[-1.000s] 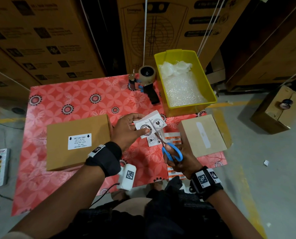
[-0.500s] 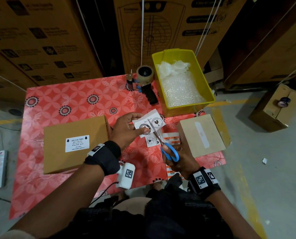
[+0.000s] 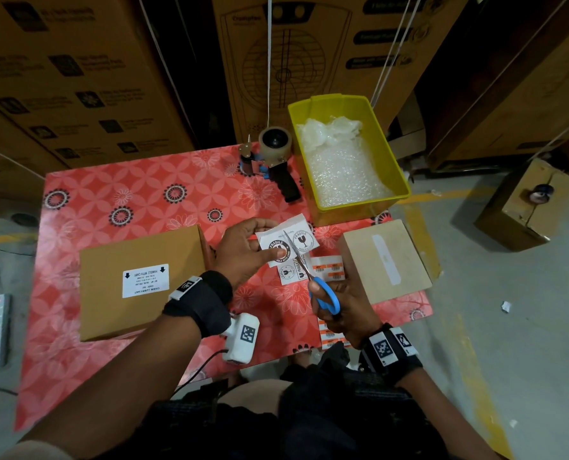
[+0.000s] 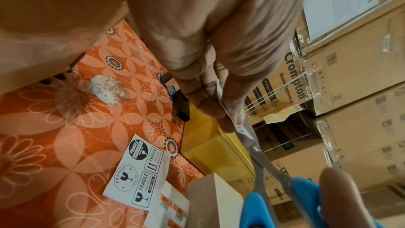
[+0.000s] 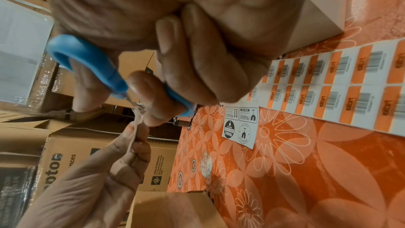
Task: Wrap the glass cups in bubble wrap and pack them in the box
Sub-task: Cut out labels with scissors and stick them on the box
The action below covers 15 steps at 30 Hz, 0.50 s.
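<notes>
Left grip (image 3: 243, 250) pinches a fragile-sticker sheet (image 3: 286, 244); right grip (image 3: 339, 303) works scissors (image 3: 323, 290) through it. Both boxes (image 3: 137, 280) look sealed, bubble wrap (image 3: 339, 167) sits binned: labelling stage, cups unseen.

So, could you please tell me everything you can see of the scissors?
The scissors have bright blue plastic loop handles and slim grey metal blades. The right hand holds them, fingers through the loops, blades pointing away from the person and up over the red patterned table. The blades are cutting into a white fragile-sticker sheet, between its two round labels; the left hand pinches that sheet. They touch nothing else.
</notes>
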### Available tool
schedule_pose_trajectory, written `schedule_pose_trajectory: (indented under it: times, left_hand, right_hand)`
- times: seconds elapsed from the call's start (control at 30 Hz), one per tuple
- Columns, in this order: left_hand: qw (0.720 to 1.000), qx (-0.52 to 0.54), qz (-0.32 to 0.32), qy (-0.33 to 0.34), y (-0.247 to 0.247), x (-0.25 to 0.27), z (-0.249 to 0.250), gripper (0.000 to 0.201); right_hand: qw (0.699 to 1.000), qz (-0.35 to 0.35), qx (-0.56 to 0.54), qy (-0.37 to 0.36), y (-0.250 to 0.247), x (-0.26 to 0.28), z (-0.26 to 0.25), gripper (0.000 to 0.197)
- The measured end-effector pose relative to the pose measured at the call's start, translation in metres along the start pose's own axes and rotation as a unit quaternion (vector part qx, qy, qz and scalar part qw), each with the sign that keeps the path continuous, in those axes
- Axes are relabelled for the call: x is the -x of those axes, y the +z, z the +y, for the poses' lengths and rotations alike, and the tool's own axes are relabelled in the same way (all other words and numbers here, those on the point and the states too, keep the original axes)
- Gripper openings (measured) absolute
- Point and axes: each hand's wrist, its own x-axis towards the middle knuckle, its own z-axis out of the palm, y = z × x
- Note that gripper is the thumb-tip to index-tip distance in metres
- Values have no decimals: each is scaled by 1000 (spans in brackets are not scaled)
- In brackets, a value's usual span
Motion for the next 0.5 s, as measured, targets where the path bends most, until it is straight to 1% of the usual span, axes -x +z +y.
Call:
schedule_pose_trajectory:
  times: [0.07, 0.1, 0.27, 0.3, 0.37, 0.43, 0.5]
  left_hand:
    - [1000, -12, -15, 5, 3, 1, -1, 48]
    - [1000, -15, -19, 7, 5, 1, -1, 48]
    - [999, -27, -24, 6, 10, 2, -2, 52]
    - [999, -28, -24, 5, 11, 1, -3, 56]
    - [999, -25, -25, -2, 11, -1, -4, 69]
    - [1000, -23, -18, -7, 11, -3, -4, 83]
    - [1000, -20, -11, -8, 12, -3, -5, 90]
  right_hand:
    - [1000, 4, 2, 4, 0, -1, -1, 73]
    - [1000, 7, 5, 5, 0, -3, -1, 76]
    - [1000, 20, 1, 2, -3, -6, -1, 77]
    - [1000, 20, -1, 0, -4, -6, -1, 76]
    - [1000, 20, -6, -5, -4, -6, -1, 75]
    - [1000, 21, -12, -11, -4, -5, -1, 69]
    - [1000, 24, -13, -12, -5, -6, 1, 59]
